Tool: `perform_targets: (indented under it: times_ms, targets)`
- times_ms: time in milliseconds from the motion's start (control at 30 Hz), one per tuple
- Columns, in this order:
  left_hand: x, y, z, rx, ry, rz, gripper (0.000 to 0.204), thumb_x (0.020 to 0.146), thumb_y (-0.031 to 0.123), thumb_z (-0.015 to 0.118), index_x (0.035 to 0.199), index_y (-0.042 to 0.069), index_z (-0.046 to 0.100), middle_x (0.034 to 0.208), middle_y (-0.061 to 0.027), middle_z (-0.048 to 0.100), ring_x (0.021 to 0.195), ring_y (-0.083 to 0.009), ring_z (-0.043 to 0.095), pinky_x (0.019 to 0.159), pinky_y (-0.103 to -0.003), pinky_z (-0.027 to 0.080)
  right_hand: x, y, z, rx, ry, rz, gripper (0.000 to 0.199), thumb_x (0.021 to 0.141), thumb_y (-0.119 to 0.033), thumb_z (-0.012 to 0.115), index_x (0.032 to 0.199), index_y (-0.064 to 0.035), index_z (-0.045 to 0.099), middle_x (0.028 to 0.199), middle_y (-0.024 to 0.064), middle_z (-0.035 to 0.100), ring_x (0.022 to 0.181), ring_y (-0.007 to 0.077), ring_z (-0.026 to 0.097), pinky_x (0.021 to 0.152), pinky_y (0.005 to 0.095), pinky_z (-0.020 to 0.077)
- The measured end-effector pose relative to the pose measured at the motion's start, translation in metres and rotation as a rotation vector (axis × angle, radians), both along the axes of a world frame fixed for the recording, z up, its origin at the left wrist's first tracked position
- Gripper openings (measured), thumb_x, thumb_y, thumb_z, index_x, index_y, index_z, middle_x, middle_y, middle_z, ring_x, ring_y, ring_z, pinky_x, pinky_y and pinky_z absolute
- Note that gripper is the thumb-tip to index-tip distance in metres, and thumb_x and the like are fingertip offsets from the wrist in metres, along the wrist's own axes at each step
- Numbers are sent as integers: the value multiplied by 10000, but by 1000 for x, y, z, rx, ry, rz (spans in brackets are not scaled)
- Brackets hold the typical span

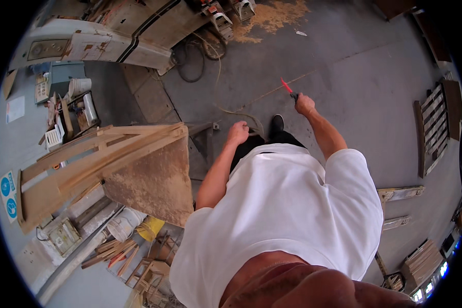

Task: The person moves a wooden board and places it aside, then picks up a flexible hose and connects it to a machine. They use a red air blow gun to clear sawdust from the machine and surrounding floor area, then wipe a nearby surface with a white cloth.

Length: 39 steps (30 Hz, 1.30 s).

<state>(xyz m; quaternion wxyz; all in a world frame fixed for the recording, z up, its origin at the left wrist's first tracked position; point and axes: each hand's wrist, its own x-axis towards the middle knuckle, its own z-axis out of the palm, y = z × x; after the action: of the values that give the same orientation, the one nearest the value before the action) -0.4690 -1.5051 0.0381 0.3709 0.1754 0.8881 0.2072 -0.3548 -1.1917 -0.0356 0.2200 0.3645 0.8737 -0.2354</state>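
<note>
My right hand [305, 104] is stretched out ahead to the right, closed round the black grip of a small hand tool [294, 96]. A long, thin bright red tip points up and left from it; the tool's exact kind is unclear. My left hand [237, 133] hangs low in front of my left hip with its fingers curled. Whatever those fingers hold, if anything, is hidden. Beside them a thin yellowish hose [258, 122] curves past my dark trousers and runs ahead over the grey floor.
A wooden bench [154, 169] with a dusty panel stands close on my left. Ahead left are a large machine [154, 36] and a coiled dark hose [192, 64]. Sawdust [272, 18] lies on the far floor. Slatted pallet [434, 128] at right; buckets [126, 223] and wood scraps behind left.
</note>
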Motion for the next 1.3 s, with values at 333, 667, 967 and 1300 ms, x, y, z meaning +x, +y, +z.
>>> perform_targets:
  times_ms: [333, 667, 967, 1300]
  targets:
    - [-204, 102, -72, 52, -99, -24, 265, 806, 222, 589, 993, 48, 660, 932, -135, 672, 883, -239, 645, 803, -336, 490, -61, 41, -32, -35, 32, -217, 304, 792, -201, 560, 1072, -101, 497, 911, 204, 630, 874, 413, 589, 719, 513, 466]
    - [-455, 211, -257, 0, -639, 404, 374, 920, 285, 510, 1142, -13, 546, 1068, -138, 625, 926, -230, 621, 781, -349, 514, -36, -39, -72, -316, -407, -428, 393, 759, -201, 606, 1120, -100, 488, 895, 227, 622, 858, 433, 578, 722, 519, 458]
    - [-623, 312, -535, 389, -576, 1047, 324, 898, 180, 536, 1122, -47, 483, 1018, -134, 542, 897, -255, 556, 825, -422, 520, -8, -69, -210, -466, -172, -1072, 439, 835, -246, 559, 1219, -49, 485, 929, 221, 638, 855, 360, 623, 714, 435, 469]
    - [-634, 331, -636, 944, -696, 1275, 316, 914, 74, 516, 1215, 20, 435, 1139, -112, 522, 1042, -245, 530, 865, -384, 525, -21, -37, -246, -607, -365, -1012, 465, 837, -224, 557, 1261, -56, 465, 1009, 205, 629, 929, 316, 618, 776, 402, 465]
